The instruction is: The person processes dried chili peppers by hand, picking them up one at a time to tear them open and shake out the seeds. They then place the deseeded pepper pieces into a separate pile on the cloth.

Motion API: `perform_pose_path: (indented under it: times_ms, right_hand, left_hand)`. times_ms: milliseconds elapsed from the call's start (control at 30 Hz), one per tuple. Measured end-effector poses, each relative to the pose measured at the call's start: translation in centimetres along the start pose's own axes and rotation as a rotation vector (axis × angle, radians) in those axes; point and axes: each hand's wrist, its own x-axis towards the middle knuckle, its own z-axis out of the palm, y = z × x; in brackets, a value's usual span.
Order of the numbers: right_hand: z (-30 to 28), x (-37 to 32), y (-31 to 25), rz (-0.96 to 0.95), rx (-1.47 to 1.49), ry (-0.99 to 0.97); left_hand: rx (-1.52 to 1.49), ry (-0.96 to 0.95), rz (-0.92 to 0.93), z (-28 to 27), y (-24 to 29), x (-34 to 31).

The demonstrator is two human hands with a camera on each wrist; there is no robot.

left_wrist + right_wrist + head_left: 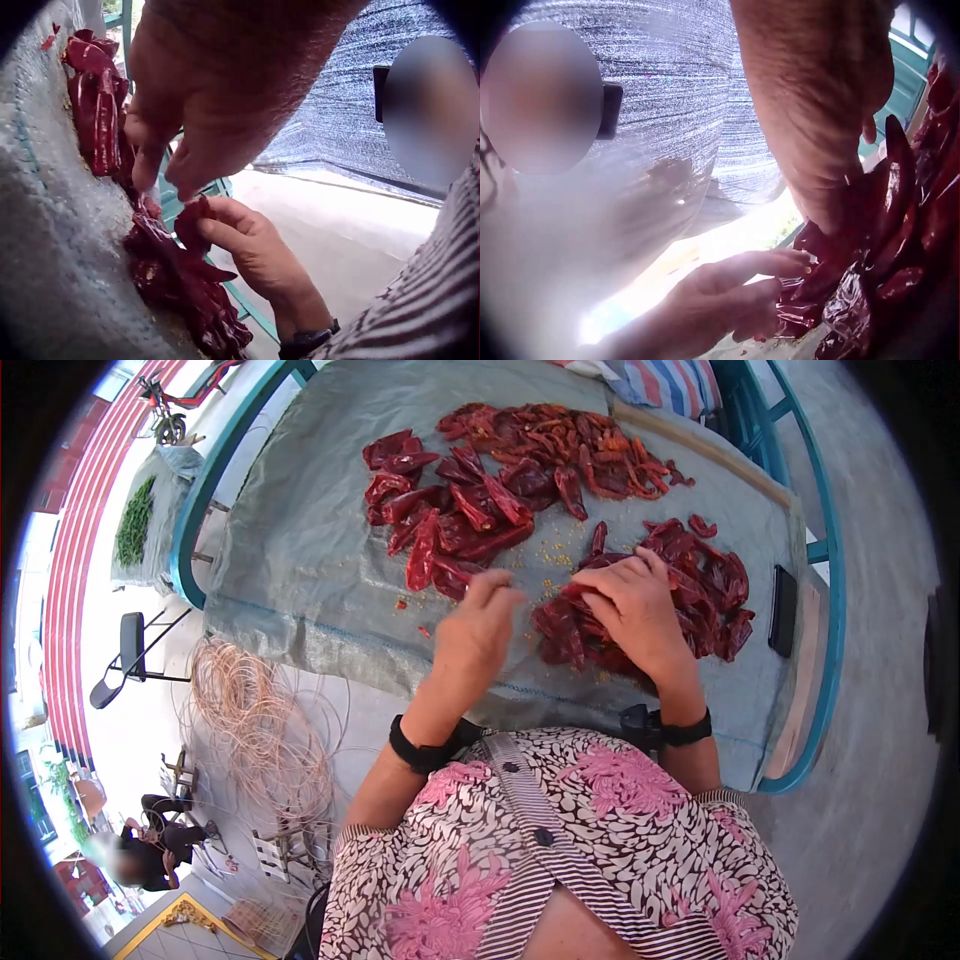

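Dark red dried peppers lie in a left pile (450,510) and a right pile (700,580), with smaller orange-red ones (600,450) behind. My right hand (640,610) is over the near left side of the right pile; in the left wrist view that hand (262,251) pinches a dark red pepper (193,226) between thumb and fingers. My left hand (475,638) hovers just in front of the left pile, its fingers loosely bent. In the right wrist view the left hand's fingers (757,289) reach toward peppers, and no pepper shows in them.
The grey-green sheet (310,510) covers a surface framed by a teal rail (190,510). Yellow seeds (555,555) are scattered between the piles. A black phone-like object (783,610) lies at the right. Coiled cord (250,710), a folding chair (132,650) and a seated person (155,855) are at the left.
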Motion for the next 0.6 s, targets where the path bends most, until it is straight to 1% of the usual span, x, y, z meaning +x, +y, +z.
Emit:
perform_pose_path:
  times_ms: [33,67,100,133,167,233,333,467,533,600]
  right_hand:
    - [-0.4,0.3,0.2,-0.009,-0.006,0.038]
    - [-1.0,0.6,0.4,-0.016,-0.012,0.075]
    - [-1.5,1.1,0.8,-0.006,-0.012,0.05]
    - [-1.4,1.8,1.1,0.023,-0.008,0.077]
    - [-1.2,2.6,1.3,0.051,-0.005,0.105]
    - [-0.3,4.0,2.4,0.103,-0.005,0.125]
    - [2.1,5.8,4.1,0.11,-0.097,0.13]
    - [3.9,6.9,4.6,0.166,-0.193,0.004]
    - [4.4,6.8,4.8,0.179,-0.235,-0.024]
    - [4.2,7.1,5.6,0.21,-0.147,-0.06]
  left_hand:
    - [0.08,0.044,-0.078,-0.3,-0.4,0.0]
    - [0.146,0.08,-0.094,-0.5,-0.9,0.2]
    - [0.213,0.115,-0.11,-0.7,-1.6,0.5]
    - [0.279,0.15,-0.124,-0.7,-2.1,0.7]
    - [0.313,0.13,-0.134,-0.6,-2.7,0.7]
    - [0.323,0.153,-0.108,-0.4,-2.7,0.9]
    - [0.34,0.188,-0.077,0.2,-3.0,1.0]
    - [0.25,0.242,-0.009,-0.5,-2.0,0.7]
    - [0.206,0.196,0.036,-0.6,-1.4,0.3]
    - [0.176,0.165,0.07,-0.3,-0.8,-0.2]
